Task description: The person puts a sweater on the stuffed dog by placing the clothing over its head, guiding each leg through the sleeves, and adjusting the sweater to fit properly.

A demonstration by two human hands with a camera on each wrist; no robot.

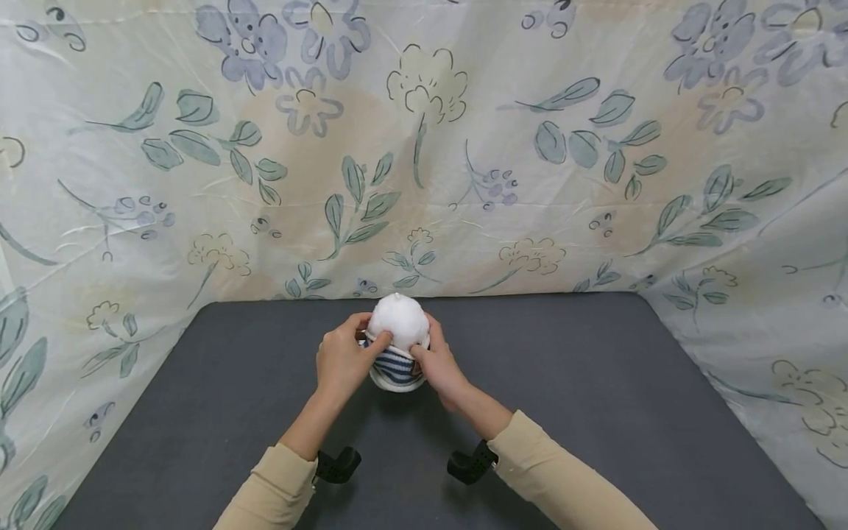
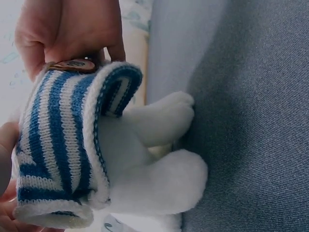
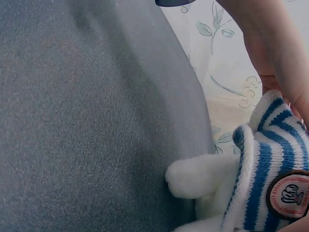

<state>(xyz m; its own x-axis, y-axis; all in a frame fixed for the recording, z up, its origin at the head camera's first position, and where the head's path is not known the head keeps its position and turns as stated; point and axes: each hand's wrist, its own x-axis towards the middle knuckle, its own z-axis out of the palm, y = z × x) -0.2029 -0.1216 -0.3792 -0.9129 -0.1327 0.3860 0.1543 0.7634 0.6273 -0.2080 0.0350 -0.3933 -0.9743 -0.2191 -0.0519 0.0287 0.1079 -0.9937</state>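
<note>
A white plush toy [image 1: 399, 319] stands on the dark grey table [image 1: 596, 383], its back toward me. It wears a blue and white striped knitted sweater [image 1: 394, 366]. My left hand [image 1: 358, 352] pinches the sweater's left side, thumb up against the toy's head. My right hand [image 1: 427, 359] pinches the right side. In the left wrist view the sweater [image 2: 58, 145] is bunched up over the body, with the white legs [image 2: 159, 179] bare on the table. In the right wrist view a round brown patch [image 3: 289, 195] shows on the sweater [image 3: 260, 193], beside a white paw [image 3: 198, 176].
A floral cloth backdrop [image 1: 424, 147] closes off the back and both sides of the table. Black wrist camera mounts [image 1: 338, 465] [image 1: 472, 464] sit under my beige sleeves. Bare grey surface lies left and right of the toy.
</note>
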